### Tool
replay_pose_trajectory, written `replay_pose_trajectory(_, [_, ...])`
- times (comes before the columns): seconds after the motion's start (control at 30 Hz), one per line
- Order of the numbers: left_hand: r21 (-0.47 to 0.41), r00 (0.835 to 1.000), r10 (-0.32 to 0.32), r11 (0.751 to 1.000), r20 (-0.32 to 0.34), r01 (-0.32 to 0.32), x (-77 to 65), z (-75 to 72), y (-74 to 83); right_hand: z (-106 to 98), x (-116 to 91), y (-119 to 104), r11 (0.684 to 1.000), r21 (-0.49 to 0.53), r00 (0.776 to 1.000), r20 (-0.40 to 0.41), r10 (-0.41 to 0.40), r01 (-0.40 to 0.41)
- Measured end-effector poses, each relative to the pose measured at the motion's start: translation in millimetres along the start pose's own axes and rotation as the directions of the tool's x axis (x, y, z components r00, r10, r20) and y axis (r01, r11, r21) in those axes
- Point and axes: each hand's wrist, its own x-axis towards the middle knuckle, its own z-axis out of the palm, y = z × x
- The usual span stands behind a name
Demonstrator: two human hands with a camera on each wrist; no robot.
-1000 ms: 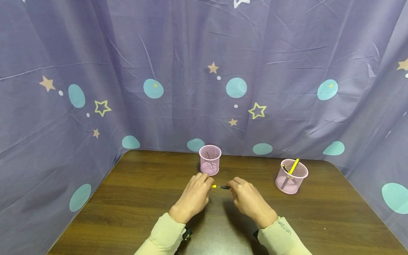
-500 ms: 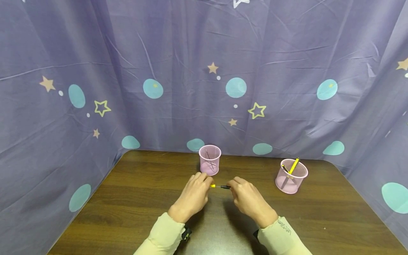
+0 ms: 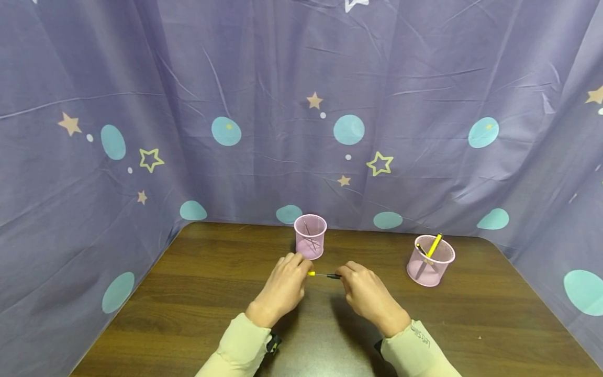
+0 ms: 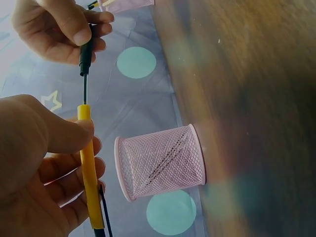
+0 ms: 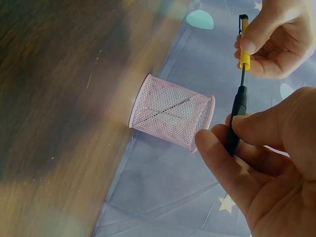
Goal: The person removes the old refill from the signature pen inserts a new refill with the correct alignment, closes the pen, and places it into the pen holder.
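Observation:
My left hand point(image 3: 282, 285) pinches a yellow pen barrel point(image 4: 89, 170) between thumb and fingers, its black clip point(image 4: 104, 210) at the far end. Opposite, my right hand point(image 3: 369, 293) grips the pen's black grip section point(image 5: 239, 102) between thumb and fingers. A thin dark rod, like a refill, point(image 4: 85, 89) bridges the gap between the two parts, one end inside the barrel's mouth. The pen lies level above the table. Just behind my left fingers stands a pink mesh cup point(image 3: 302, 248) with a few thin dark sticks point(image 3: 310, 239) inside.
Another pink mesh cup point(image 3: 426, 275) at the right holds a yellow pen point(image 3: 435, 244) with a black end and a shorter black-and-yellow piece point(image 3: 421, 248). Beneath lies the brown wooden table point(image 3: 198, 298). A purple patterned curtain point(image 3: 273, 173) encloses its back and sides.
My left hand has moved slightly left with the yellow barrel, so more of the thin rod shows between barrel and black section. My right hand has stayed in place.

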Motion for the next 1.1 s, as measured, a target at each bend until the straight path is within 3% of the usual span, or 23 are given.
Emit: replay_pose_trajectory(1.1, [-0.029, 0.999, -0.041, 0.999, 0.014, 0.041, -0.1, -9.8, -8.2, 0.5, -0.4, -0.1, 1.0, -0.001, 1.0, -0.004, 0.014, -0.014])
